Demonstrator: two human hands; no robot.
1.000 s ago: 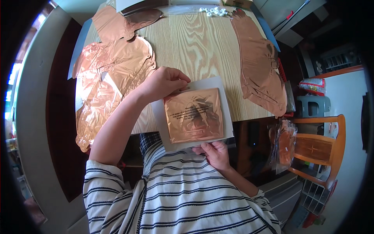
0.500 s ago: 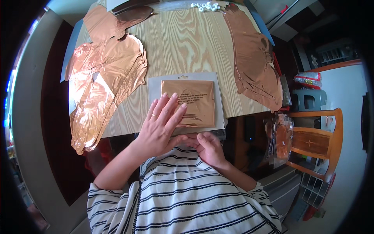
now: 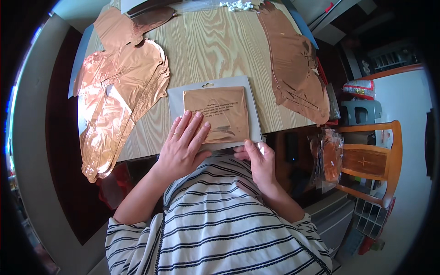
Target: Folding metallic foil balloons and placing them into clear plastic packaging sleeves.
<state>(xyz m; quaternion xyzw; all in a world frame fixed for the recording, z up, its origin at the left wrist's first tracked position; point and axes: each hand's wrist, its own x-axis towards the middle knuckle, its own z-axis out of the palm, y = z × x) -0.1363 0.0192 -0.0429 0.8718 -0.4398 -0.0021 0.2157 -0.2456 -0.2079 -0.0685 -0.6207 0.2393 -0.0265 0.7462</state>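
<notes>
Your left hand (image 3: 180,149) is lying flat, fingers parted, on the copper foil pack (image 3: 224,120), ideally pressing lightly, while your right hand (image 3: 261,161) is pinching its near edge.

From where I stand, one fisheye view looks out from the person's head, facing steeply down and forward. It hangs close above the striped shirt (image 3: 220,224), with the left hand (image 3: 179,149) and right hand (image 3: 260,159) near mid-picture. The table (image 3: 215,50) recedes toward the top; the chair (image 3: 393,158) sits at right, where edges bend.
</notes>
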